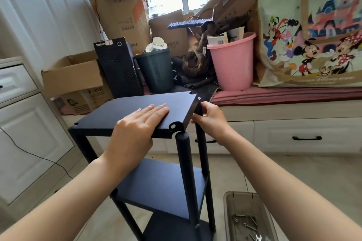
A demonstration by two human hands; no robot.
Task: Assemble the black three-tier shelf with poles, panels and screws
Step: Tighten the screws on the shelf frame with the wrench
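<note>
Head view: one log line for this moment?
left hand flat on top panel | right hand grips far-right pole | near-right corner unseated

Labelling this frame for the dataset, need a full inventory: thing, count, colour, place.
flat top shelf panel: 1, black, resting on the poles, near right corner not seated
lower shelf panels: 2, black, below
round metal poles: 4 partly seen, black, at the corners
clear plastic tray: 1, grey, floor lower right, holds screws and a wrench
plastic bins: 2, pink and dark green, behind the shelf
cardboard boxes: several, brown, back left
desktop computer tower: 1, black, beside the green bin
cartoon-print tote bag: 1, pale green, on the window seat
left hand: flat on the top panel
right hand: fingers round the far right pole
</note>
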